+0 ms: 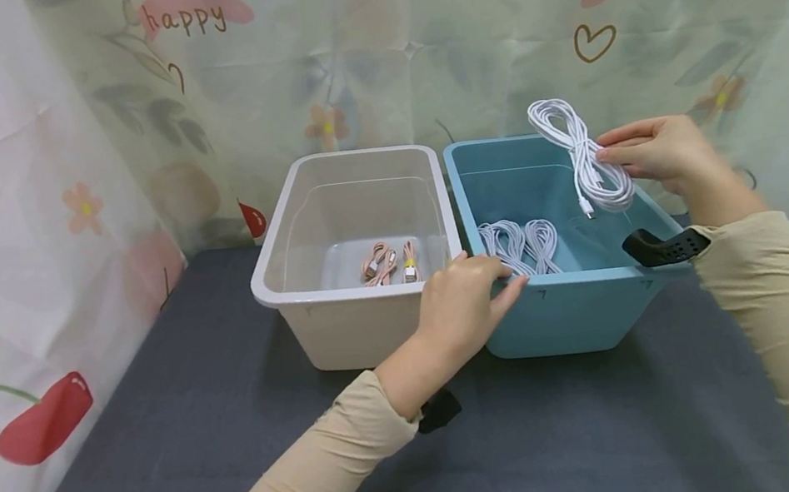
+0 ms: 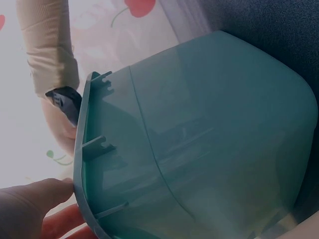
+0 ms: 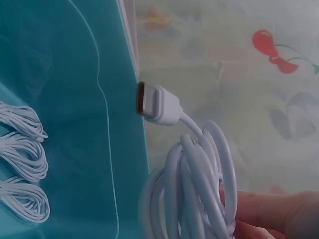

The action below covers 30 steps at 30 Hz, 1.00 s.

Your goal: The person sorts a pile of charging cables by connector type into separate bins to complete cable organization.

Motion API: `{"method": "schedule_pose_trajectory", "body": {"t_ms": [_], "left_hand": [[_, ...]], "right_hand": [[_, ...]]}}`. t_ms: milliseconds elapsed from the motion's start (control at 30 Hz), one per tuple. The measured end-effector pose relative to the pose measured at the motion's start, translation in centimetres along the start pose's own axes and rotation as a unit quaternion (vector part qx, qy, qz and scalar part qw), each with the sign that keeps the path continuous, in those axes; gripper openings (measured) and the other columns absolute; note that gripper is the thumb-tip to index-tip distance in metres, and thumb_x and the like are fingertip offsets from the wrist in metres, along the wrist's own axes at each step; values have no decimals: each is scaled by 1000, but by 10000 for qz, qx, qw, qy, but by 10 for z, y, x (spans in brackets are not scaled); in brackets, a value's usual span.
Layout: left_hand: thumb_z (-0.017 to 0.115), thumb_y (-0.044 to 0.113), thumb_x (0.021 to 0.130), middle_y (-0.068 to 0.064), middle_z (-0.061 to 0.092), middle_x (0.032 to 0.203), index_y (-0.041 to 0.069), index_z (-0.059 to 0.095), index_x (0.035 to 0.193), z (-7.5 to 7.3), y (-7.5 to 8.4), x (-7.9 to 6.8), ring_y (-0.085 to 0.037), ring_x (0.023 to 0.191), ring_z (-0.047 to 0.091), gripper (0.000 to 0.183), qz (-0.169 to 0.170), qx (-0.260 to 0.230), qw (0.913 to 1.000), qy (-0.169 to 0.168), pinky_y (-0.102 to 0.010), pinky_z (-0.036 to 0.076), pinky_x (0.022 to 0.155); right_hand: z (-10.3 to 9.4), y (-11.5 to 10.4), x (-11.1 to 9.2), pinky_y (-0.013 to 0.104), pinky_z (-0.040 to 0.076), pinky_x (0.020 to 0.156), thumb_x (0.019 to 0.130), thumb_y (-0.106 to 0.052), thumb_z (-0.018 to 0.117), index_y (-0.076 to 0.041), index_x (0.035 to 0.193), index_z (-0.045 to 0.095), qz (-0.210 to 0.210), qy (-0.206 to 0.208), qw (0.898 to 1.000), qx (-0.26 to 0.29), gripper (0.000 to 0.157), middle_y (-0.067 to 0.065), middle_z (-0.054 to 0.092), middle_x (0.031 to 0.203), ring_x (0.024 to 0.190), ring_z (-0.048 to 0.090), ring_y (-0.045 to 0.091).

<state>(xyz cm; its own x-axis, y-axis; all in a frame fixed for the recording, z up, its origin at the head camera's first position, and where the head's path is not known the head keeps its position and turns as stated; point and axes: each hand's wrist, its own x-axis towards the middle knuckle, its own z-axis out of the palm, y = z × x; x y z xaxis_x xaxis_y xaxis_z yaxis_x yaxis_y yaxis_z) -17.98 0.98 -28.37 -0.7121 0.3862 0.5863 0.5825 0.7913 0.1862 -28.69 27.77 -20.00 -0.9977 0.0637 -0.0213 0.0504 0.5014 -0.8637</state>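
A coiled white charging cable hangs from my right hand, which pinches it above the right part of the blue bin. Its plug shows large in the right wrist view. My left hand grips the front rim of the blue bin at its left corner; in the left wrist view the thumb lies on the outer side of that rim. More coiled white cables lie inside the blue bin at the left.
Beside the blue bin on the left stands a beige bin holding pinkish cables. Both bins rest on a table with a dark cloth. A printed curtain hangs close behind them.
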Motion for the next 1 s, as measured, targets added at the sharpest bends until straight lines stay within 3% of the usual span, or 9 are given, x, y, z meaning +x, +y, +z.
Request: {"method": "schedule_pose_trajectory", "body": {"t_ms": [100,233,367,433,567,700,1000], "left_hand": [[63,35,88,6,72,83,19,75,94,0,0,1,-12,73,66,21,5,38,10000,-8,-21,49,57],[63,35,88,8,72,83,20,75,92,0,0,1,-9,75,67,20,23,84,10000,-9,-28,54,79],[63,35,88,7,72,82,19,75,92,0,0,1,-9,74,67,20,35,51,10000,-25,-28,54,78],[63,35,88,7,72,83,19,75,92,0,0,1,-9,75,67,20,39,33,10000,-40,-28,55,78],[63,35,88,7,72,83,19,75,93,0,0,1,-9,75,68,21,42,16,10000,-44,-28,55,74],[63,35,88,7,72,83,19,75,93,0,0,1,-9,74,67,20,46,43,10000,-6,-28,54,79],[63,34,88,6,72,83,18,75,93,1,-1,1,-9,74,68,21,60,22,10000,27,-29,53,86]], "right_hand": [[4,2,4,10,49,63,79,-33,73,-34,85,66,98,45,9998,-164,9,-27,60,75,71,57,-8],[9,5,9,18,49,79,81,-38,70,-24,111,64,316,108,9982,-497,34,-19,54,91,78,54,-5],[13,9,11,31,45,94,82,-41,69,-20,121,60,438,41,9971,-614,45,-12,49,103,84,53,-1],[15,11,12,29,46,91,82,-40,69,-21,121,60,496,36,9970,-590,44,-11,49,105,83,53,0],[17,14,14,14,47,72,82,-36,70,-21,115,63,460,86,9976,-510,37,-13,50,100,79,54,-4],[17,15,15,11,47,65,83,-34,69,-22,110,65,419,96,9978,-497,31,-12,51,100,76,54,-6],[19,18,18,11,48,64,84,-32,68,-8,126,57,426,84,9966,-705,49,-4,51,108,75,54,-4]]}}
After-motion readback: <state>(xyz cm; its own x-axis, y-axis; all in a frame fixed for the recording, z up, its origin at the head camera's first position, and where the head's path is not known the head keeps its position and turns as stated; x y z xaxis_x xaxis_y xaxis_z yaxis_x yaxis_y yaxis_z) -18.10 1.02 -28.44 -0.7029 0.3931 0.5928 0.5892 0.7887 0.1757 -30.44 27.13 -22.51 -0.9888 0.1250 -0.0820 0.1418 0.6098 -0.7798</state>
